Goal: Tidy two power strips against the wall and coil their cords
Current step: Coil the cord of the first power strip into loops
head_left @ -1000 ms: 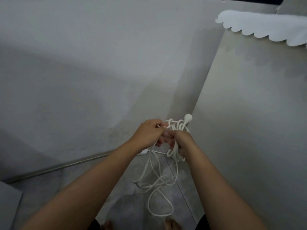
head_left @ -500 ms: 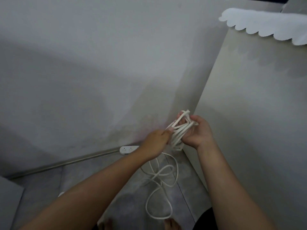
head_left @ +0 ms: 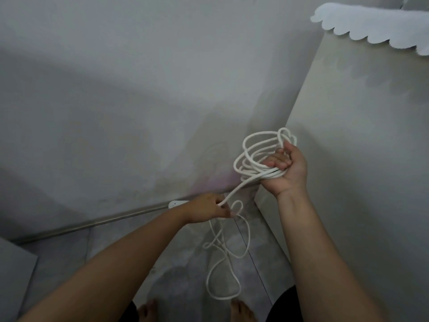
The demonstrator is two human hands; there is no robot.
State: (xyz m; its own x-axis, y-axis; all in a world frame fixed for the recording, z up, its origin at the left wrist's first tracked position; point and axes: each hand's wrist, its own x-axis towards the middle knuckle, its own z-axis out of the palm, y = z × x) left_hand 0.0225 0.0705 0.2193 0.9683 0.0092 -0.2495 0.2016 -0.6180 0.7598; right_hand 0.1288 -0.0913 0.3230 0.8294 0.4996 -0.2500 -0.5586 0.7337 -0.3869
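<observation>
Gripped a loose, messy coil (head_left: pixel 257 148) in the right hand (head_left: pixel 289 169), raised just beside the pale cabinet side (head_left: pixel 359 170); fingers curled tight round the gathered bunch, with several uneven loops standing up above the fist.

Pinched 1 strand of the white cord (head_left: pixel 241 185) in the left hand (head_left: pixel 206 209), lower down and further left, thumb and fingers closed on it; had that strand running nearly straight between the 2 hands, up into the bottom of the coil.

Left the rest hanging from under the left hand down to the grey floor (head_left: pixel 181 282) as slack loops (head_left: pixel 222 270), a bit tangled in the middle, ending in 1 big loop close to 2 bare feet (head_left: pixel 241 309) at the bottom edge.

Could only make out the white end of 1 power strip (head_left: pixel 177 202), lying on the floor right against the wall (head_left: pixel 139 89), up by the metal skirting strip (head_left: pixel 92 223) and half hidden behind the left hand; couldn't tell from this angle whether the cord ran into it.

Also spotted a white scalloped cloth (head_left: pixel 371 26) draped over the cabinet top, up in the right corner; plus the edge of some grey panel (head_left: pixel 14 280) poking in at the lower left, no idea what exactly.
</observation>
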